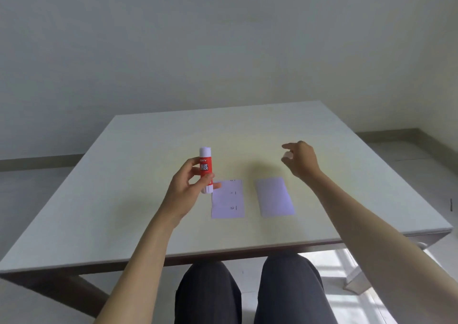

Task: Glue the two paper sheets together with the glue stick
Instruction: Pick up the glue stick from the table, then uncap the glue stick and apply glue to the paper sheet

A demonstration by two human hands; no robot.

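My left hand [189, 187] holds a red glue stick [205, 168] upright above the table, just left of the papers. Its top end is white. Two small pale paper sheets lie side by side on the table. The left sheet [228, 199] has small printed marks, and the right sheet [275, 197] is blank. My right hand [301, 160] hovers beyond the right sheet. Its fingers curl around a small white piece [287, 155] that looks like the glue stick's cap, though it is blurred.
The white table [148, 212] has its front edge close to my knees. A grey wall stands behind it and a tiled floor lies to both sides. My dark-trousered legs show below the table edge.
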